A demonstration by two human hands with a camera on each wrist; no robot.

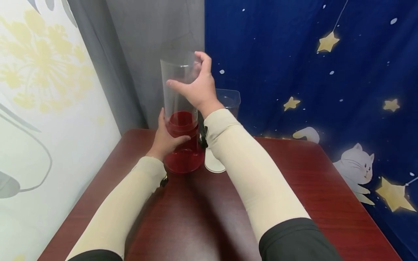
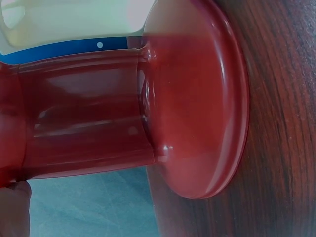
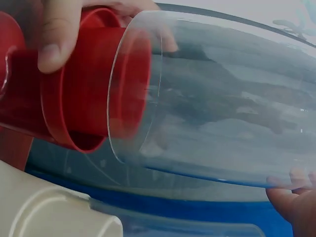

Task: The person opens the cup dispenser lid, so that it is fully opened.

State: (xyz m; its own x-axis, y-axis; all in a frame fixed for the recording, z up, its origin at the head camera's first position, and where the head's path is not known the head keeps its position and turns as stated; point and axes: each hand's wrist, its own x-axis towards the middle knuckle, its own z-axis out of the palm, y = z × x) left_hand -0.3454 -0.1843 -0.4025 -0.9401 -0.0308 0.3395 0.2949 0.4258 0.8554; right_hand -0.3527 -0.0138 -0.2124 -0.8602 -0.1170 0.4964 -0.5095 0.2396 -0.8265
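Mid-frame, the left hand (image 1: 164, 140) wraps its fingers round one red stand (image 1: 183, 163) on the surface (image 1: 183, 224); above, one clear cylinder (image 1: 173, 98), its mouth around the stand's rim, is gripped by the right hand (image 1: 200, 88); rightward, one clear container (image 1: 230, 98) tops one white stand (image 1: 214, 163).

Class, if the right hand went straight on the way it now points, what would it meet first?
The clear cylinder, already within the right hand's grasp; past it, probably the grey curtain, though depth is unclear.
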